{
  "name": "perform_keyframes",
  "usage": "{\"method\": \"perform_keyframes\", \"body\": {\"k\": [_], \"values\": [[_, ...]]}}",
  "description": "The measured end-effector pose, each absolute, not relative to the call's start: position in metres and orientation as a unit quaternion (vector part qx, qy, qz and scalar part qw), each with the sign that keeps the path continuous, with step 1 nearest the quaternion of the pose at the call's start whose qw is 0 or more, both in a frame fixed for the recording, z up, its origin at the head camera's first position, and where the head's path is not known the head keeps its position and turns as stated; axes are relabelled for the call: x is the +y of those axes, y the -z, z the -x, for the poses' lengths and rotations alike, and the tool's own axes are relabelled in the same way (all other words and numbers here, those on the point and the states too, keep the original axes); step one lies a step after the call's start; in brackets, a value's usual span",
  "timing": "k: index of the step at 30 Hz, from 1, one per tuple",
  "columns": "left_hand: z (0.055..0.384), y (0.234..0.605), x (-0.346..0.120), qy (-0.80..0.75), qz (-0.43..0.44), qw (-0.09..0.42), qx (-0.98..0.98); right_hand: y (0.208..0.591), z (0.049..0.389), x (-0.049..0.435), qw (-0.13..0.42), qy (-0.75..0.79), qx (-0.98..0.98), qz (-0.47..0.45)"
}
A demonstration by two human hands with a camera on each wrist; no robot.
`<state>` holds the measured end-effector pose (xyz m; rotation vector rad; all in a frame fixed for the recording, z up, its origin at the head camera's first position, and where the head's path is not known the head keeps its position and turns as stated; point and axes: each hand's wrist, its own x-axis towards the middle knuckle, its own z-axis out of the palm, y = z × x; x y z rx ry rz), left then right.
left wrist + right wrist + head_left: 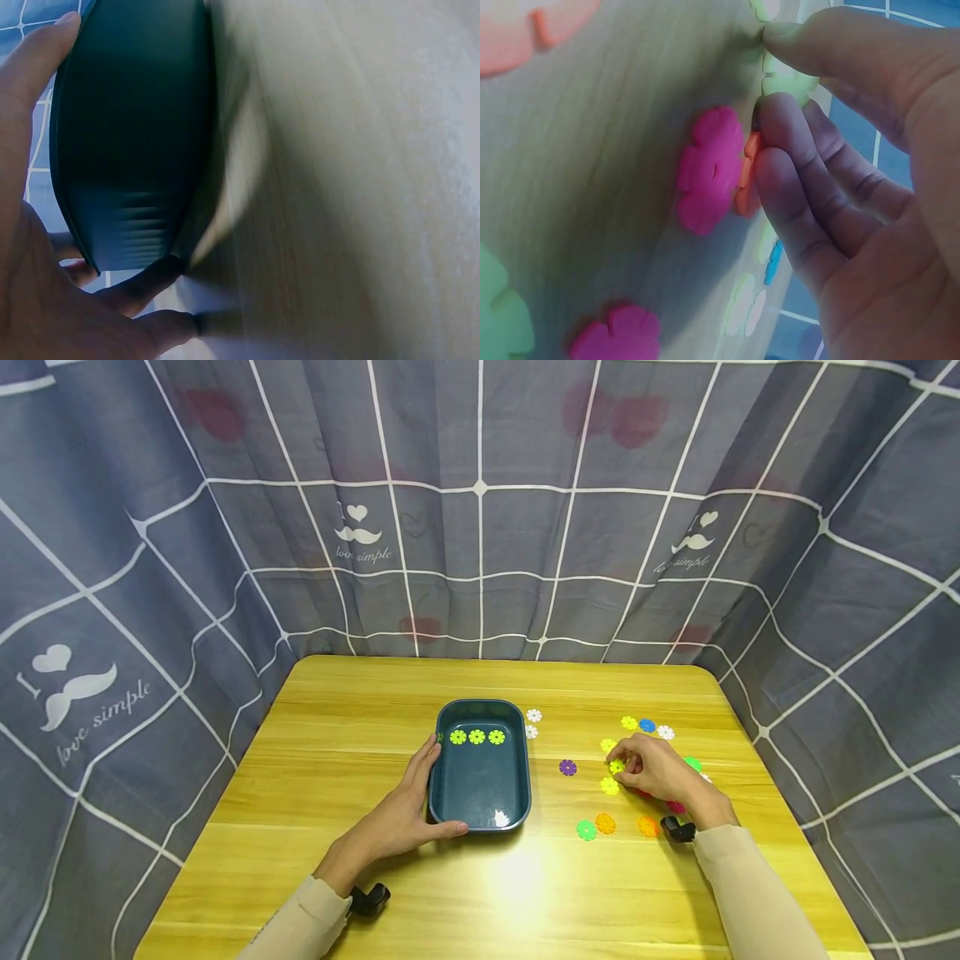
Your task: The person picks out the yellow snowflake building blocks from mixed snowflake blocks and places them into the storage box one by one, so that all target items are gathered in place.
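My left hand (401, 818) grips the dark blue-green plastic tray (480, 793) at its left side and near corner, thumb along the near rim. In the left wrist view the tray's ribbed wall (139, 217) sits between thumb and fingers. Three yellow-green interlocking discs (477, 737) lie in a row at the tray's far end. To the right, my right hand (660, 772) pinches a yellow interlocking disc (617, 767) between thumb and fingertips at the table. In the right wrist view a pink disc (711, 171) and an orange disc (748, 176) lie beside the fingers.
White discs (533, 716) lie by the tray's right rim, a purple disc (567, 767) between tray and right hand. Yellow, blue (647, 725), green (587, 830) and orange (605, 823) discs are scattered around the right hand. A grey checked curtain (480, 568) surrounds the wooden table (337, 710).
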<state>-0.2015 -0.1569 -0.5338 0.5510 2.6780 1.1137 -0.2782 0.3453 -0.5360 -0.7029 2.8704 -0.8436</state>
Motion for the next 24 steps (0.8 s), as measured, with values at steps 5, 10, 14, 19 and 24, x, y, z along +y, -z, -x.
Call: {"method": "perform_keyframes", "body": {"k": [5, 10, 14, 19, 24], "values": [[0.2012, 0.5339, -0.1572, -0.376, -0.188, 0.094, 0.902, 0.5384, 0.2786, 0.3448, 0.019, 0.265, 0.935, 0.234], [0.2016, 0.5344, -0.1574, -0.382, -0.189, 0.092, 0.900, 0.5385, 0.2782, 0.3446, 0.007, 0.259, 0.936, 0.236], [0.2021, 0.5346, -0.1580, -0.387, -0.189, 0.092, 0.898, 0.5378, 0.2790, 0.3439, 0.002, 0.254, 0.938, 0.234], [0.2024, 0.5351, -0.1580, -0.388, -0.190, 0.093, 0.897, 0.5375, 0.2793, 0.3431, 0.000, 0.249, 0.941, 0.232], [0.2019, 0.5353, -0.1576, -0.386, -0.188, 0.096, 0.898, 0.5369, 0.2796, 0.3423, -0.010, 0.246, 0.941, 0.232]]}}
